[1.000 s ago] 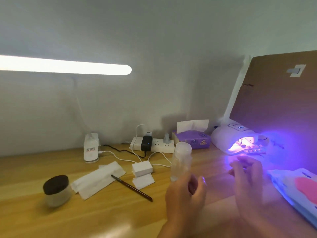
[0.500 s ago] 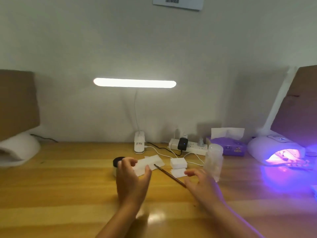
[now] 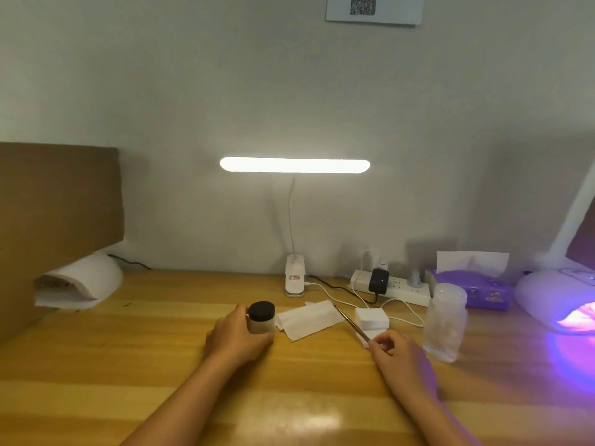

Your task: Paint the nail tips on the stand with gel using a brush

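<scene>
Both hands have moved since a moment ago. The left hand (image 3: 238,336) has reached the little gel jar (image 3: 261,318) and now curls round it. The right hand (image 3: 397,355) now pinches the end of the brush (image 3: 351,323). The glowing nail lamp (image 3: 560,300) sits far off past the right hand, with the nail tips probably inside. Painting looks ready to start.

Head-height view, forward and down over the desk (image 3: 96,365).
</scene>
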### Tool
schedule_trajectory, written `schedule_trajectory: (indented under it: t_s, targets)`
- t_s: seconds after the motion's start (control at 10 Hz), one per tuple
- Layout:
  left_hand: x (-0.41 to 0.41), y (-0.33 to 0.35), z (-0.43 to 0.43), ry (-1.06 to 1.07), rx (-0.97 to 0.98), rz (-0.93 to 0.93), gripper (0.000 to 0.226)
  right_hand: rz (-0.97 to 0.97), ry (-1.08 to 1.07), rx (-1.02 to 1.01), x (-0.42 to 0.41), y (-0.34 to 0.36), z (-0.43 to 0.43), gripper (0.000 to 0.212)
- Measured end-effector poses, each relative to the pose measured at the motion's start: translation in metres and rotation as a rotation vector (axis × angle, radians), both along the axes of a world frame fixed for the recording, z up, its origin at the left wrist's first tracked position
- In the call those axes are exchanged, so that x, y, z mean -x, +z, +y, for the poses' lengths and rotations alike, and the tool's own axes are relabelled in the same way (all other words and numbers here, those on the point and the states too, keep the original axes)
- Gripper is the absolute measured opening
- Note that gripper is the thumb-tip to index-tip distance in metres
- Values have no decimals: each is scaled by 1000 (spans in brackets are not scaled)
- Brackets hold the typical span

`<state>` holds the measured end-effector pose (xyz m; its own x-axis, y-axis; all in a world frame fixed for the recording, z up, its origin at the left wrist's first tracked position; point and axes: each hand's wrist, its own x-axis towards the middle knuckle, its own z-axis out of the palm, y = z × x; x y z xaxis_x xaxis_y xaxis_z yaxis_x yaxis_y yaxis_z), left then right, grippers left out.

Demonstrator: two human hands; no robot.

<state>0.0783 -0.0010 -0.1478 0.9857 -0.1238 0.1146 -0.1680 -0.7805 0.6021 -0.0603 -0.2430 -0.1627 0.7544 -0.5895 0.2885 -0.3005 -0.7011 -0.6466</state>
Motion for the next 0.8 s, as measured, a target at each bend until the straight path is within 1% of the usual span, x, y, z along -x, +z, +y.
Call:
schedule_trajectory:
  t_s: [0.1,0.2,0.3,0.4,0.5,0.6,0.7,0.8]
  targets:
    - [1,-3,-19,22,49,-102,46,-43,-41,-23,-4,1,-3,6]
    - [5,-4,-43,-42,156,-165,49,-66,-57,9,-11,3,-5,6]
    - [10,-9,-65,-116,117,-164,49,-14,-43,50,-14,4,-5,7]
    - [8,-17,-75,-134,-2,-161,54,32,-55,83,-16,-2,-7,6]
    - [4,-14,-73,-186,-4,-74,76,-21,-74,14,-16,-1,-11,9]
    - [12,-1,-57,-293,99,51,101,-54,-67,-7,-16,-2,-13,9]
    - [36,26,-26,-394,136,69,107,-68,-57,-87,-17,-5,-16,8]
    - [73,70,15,-557,152,-18,105,-153,-58,-214,-14,-2,-18,12]
